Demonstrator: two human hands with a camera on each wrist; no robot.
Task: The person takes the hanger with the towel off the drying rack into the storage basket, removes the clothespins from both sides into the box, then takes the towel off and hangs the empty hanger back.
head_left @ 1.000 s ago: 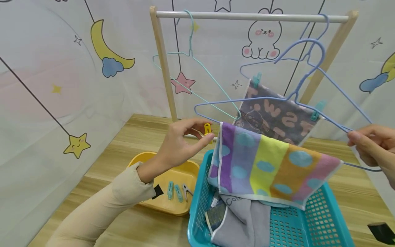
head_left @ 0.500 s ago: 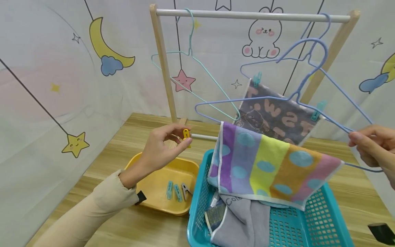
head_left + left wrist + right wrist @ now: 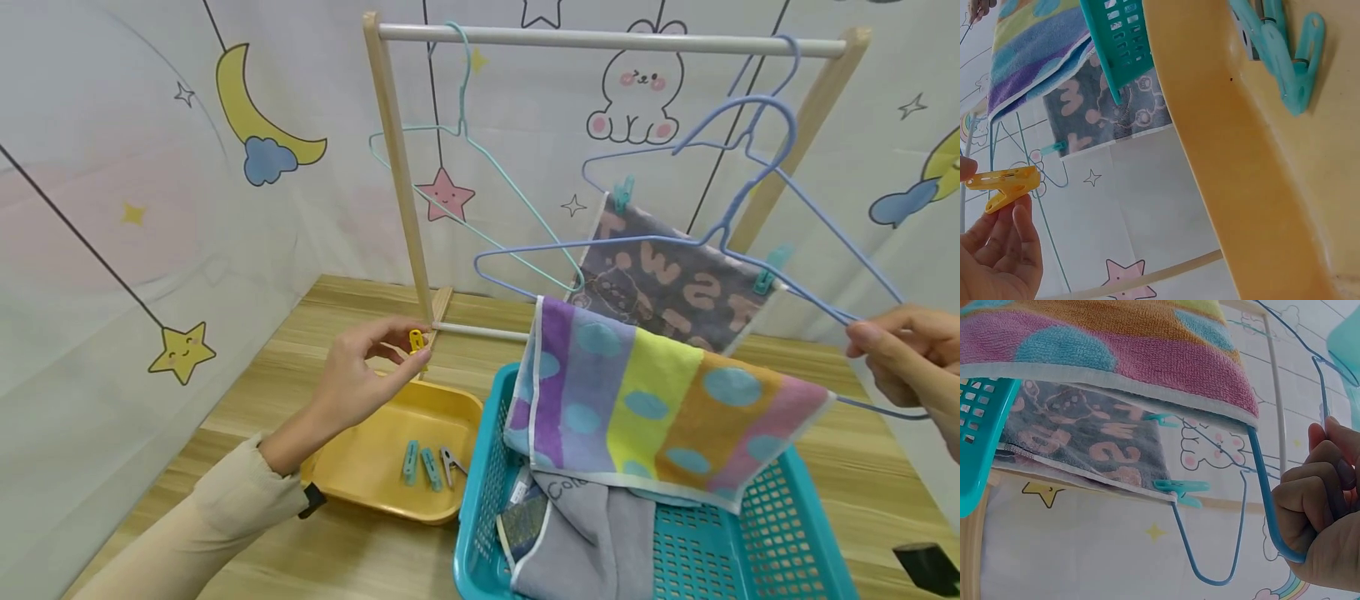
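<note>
Between thumb and fingers, my left hand point(image 3: 356, 371) pinches a yellow clothespin point(image 3: 1005, 182); in the head view it is above the back of the yellow tray point(image 3: 360, 487). My right hand point(image 3: 911, 354) grips the right end of a blue hanger point(image 3: 600, 244). Over that hanger's lower bar drapes a striped towel point(image 3: 652, 400) with blue dots, its folded edge along the bar. The towel hangs over the teal basket point(image 3: 813, 500). Two teal clothespins point(image 3: 410, 461) and a grey metal-looking clip point(image 3: 450, 463) lie in the tray.
Behind, a rack point(image 3: 615, 38) carries a mint hanger point(image 3: 517, 187) and another blue hanger point(image 3: 840, 233). A dark lettered towel point(image 3: 667, 267) is clipped to the latter by teal clothespins point(image 3: 771, 268). Grey cloth point(image 3: 592, 533) lies in the basket.
My left hand, with the yellow clothespin, has moved left and down, away from the striped towel's left corner to above the tray. My right hand and the hanger have stayed almost still.
</note>
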